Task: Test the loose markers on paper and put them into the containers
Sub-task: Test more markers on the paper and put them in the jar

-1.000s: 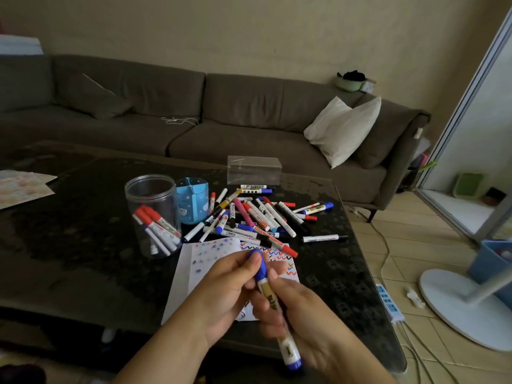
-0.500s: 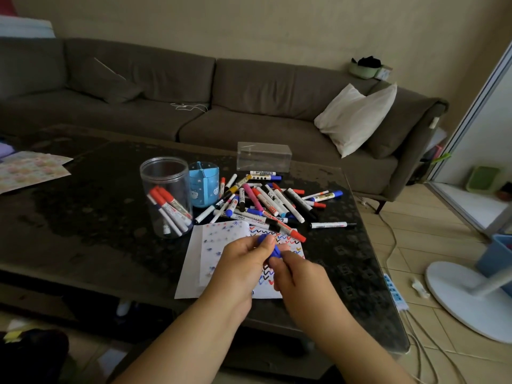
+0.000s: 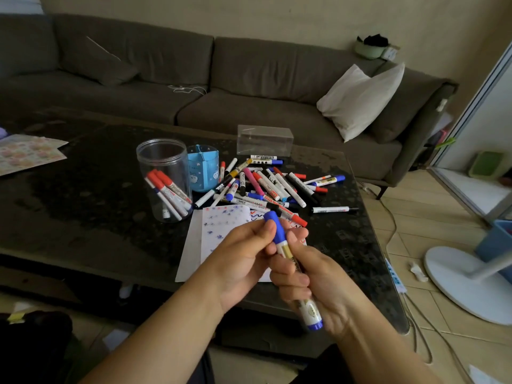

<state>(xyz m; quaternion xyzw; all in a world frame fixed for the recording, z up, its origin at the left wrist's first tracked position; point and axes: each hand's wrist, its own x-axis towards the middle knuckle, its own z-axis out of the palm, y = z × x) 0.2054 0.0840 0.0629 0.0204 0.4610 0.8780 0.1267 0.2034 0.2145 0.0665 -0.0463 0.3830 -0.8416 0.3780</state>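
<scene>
Head view: right hand (image 3: 313, 284) grips a blue marker (image 3: 293, 266) by its barrel; left hand (image 3: 243, 253) fingers pinch its cap, above the paper (image 3: 221, 231) at the desk's near edge. Few markers fill the clear jar (image 3: 163, 178); the loose pile (image 3: 266, 187) remains.

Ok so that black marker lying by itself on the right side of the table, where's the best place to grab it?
Pinch the black marker across the middle of its white barrel, coming straight down from above. It lies flat and nearly side to side on the table, apart from the pile, so both long sides are free for fingertips. The ends are narrower and likelier to slip.
</scene>
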